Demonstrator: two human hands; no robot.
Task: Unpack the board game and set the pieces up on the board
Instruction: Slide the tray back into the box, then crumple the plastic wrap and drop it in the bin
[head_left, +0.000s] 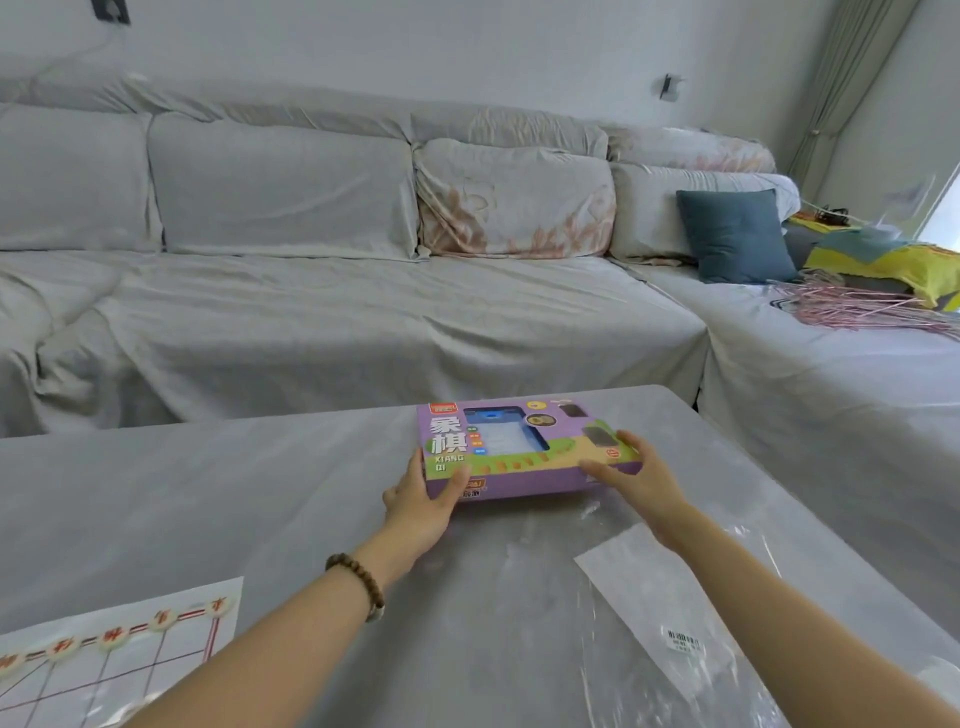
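A purple and green xiangqi game box (519, 447) lies flat on the grey table (208, 493), toward its far side. My left hand (423, 499) grips the box's near left corner, thumb on the front face. My right hand (636, 478) grips the near right corner, fingers over the lid. At the bottom left lies a white paper game board (135, 670) with red lines. Several round pale pieces (161, 620) with red characters stand in a row along its far edge.
A clear plastic wrapper (660, 613) with a barcode sticker lies on the table under my right forearm. Behind the table stands a grey-covered sofa (311, 312) with a blue cushion (735, 234). Pink sticks (857, 309) and yellow cloth (893, 260) lie at the far right.
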